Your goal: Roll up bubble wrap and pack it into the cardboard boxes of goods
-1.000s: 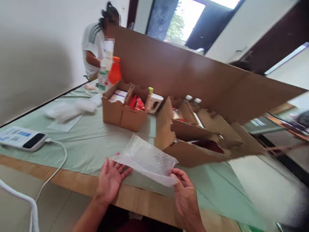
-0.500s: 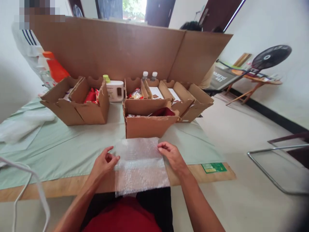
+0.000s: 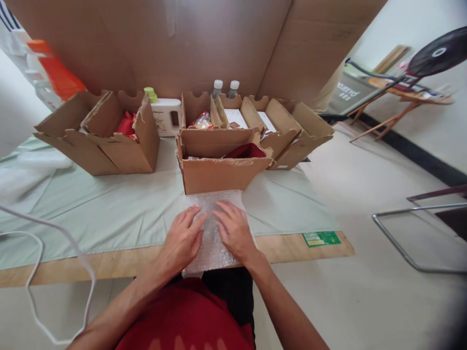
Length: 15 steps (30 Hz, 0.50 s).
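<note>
A clear sheet of bubble wrap (image 3: 209, 245) lies at the table's front edge, its near end reaching just over the edge. My left hand (image 3: 186, 236) rests over its left side, fingers apart and pointing inward. On the right part of the sheet lies my right hand (image 3: 233, 228), its fingers spread. Neither hand grips anything. Just beyond the sheet stands an open cardboard box (image 3: 219, 175) with dark red material inside.
More open cardboard boxes (image 3: 120, 153) stand at left and back right (image 3: 284, 146). A white jug (image 3: 168, 116) with a green cap sits between them. A tall cardboard panel (image 3: 219, 48) rises behind. A white cable (image 3: 89, 272) loops at left; bubble wrap (image 3: 29, 175) lies beyond.
Both hands have moved inward from the sheet's side edges onto its top. My right hand has let go of the edge. The view has tilted downward.
</note>
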{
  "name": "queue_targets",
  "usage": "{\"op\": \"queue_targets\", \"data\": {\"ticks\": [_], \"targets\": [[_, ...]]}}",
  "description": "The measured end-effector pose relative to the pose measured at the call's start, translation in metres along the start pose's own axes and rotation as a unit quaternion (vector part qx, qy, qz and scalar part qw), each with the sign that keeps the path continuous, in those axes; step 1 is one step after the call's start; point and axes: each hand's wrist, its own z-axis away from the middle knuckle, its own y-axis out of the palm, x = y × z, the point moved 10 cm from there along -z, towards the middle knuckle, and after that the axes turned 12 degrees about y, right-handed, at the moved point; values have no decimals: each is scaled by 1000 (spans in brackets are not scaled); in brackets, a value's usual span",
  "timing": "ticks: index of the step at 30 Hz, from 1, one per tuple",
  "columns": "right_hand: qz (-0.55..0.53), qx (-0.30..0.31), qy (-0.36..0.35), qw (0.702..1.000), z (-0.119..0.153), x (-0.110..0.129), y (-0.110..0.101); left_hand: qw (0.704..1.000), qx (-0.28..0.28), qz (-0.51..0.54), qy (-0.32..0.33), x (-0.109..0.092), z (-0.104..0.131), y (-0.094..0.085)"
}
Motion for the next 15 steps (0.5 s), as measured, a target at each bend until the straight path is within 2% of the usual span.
{"op": "queue_targets", "data": {"ticks": [3,6,10,13,15], "targets": [[59,56,22,996,-8,3,29,996,83,-26,4,3,-2,31],[70,67,36,995,8,-5,33,993,112,-11,29,2,12,39],[35,33,13,999,35,-1,10,996,81,5,41,-2,22,20],[4,-22,4,1000,40,3,-20,998,49,4,45,-9,13,5],[-17,-54,-9,998,42,4,-36,998,45,6,52,-14,7,3]]}}
